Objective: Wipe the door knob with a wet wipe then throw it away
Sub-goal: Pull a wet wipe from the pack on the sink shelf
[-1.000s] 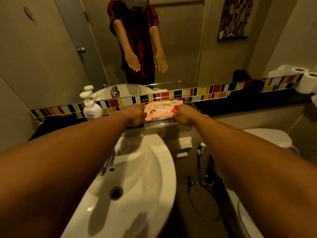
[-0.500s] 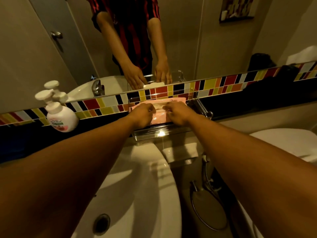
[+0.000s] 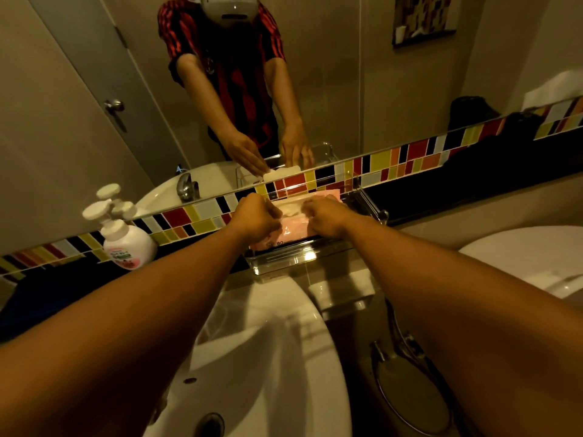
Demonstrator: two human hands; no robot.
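Note:
A pink wet wipe pack (image 3: 291,230) lies in a clear plastic tray (image 3: 284,263) on the dark ledge behind the sink. Its lid is lifted and a white wipe (image 3: 291,208) shows at the opening. My left hand (image 3: 257,217) rests on the pack's left side with fingers curled at the opening. My right hand (image 3: 325,216) presses on the pack's right side. Whether either hand pinches the wipe itself is hidden by the fingers. The round metal door knob (image 3: 114,105) appears only as a reflection in the mirror, on the grey door behind me.
A white sink (image 3: 268,357) sits below my arms. A white soap pump bottle (image 3: 126,241) stands on the ledge at left. A white toilet (image 3: 520,257) is at right, with a bidet sprayer hose (image 3: 407,373) beside it. A coloured tile strip (image 3: 410,159) runs under the mirror.
The view has shifted closer and upward. Both hands stayed on the pack; its lid now stands lifted and a white wipe shows between the hands.

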